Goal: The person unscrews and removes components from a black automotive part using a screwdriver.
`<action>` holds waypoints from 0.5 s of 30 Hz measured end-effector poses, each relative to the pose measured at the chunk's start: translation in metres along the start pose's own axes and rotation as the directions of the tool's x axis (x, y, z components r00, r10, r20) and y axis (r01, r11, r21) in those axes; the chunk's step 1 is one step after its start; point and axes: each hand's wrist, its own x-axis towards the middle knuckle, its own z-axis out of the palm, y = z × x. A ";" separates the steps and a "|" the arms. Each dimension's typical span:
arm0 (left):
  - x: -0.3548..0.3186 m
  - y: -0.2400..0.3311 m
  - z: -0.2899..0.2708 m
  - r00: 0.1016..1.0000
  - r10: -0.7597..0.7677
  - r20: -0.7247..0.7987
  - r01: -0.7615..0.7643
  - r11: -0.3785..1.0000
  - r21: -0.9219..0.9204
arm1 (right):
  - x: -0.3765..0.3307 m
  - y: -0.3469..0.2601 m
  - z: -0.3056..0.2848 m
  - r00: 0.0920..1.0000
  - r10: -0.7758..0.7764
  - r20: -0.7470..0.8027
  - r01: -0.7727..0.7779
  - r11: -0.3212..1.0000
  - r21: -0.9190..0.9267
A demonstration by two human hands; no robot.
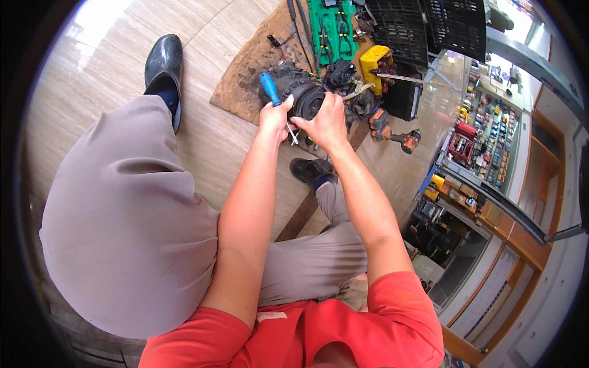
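Observation:
My left hand (276,118) is closed round a screwdriver (269,88) with a blue handle; its thin metal shaft pokes out below the fingers. Right beside it, my right hand (329,124) has its fingers curled over the edge of a black round grooved pulley (309,102), the thumb reaching toward the left hand. The pulley sits on a dark, greasy machine part (276,75) lying on a stained brown board (240,91). Both hands partly cover the pulley's near edge, and what lies under the palms is hidden.
A green tool case (334,38) with pliers stands beyond, beside a yellow container (372,62). An orange and black cordless drill (392,134) lies on the floor at right. Black grilles (399,30) lean behind. My shoes (164,64) flank the work; a glass display cabinet (491,138) stands farther right.

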 end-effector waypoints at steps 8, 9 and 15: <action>-0.006 0.001 0.002 1.000 0.009 0.018 -0.009 1.000 -0.021 | 0.001 0.000 -0.002 1.000 0.007 0.026 -0.007 1.000 0.001; -0.005 0.003 0.002 1.000 0.009 0.017 -0.008 1.000 -0.024 | 0.002 0.000 -0.001 1.000 -0.002 0.023 0.002 1.000 0.006; -0.005 0.003 0.002 1.000 0.009 0.012 -0.009 1.000 -0.023 | 0.002 0.000 0.000 1.000 -0.007 0.014 0.007 1.000 0.003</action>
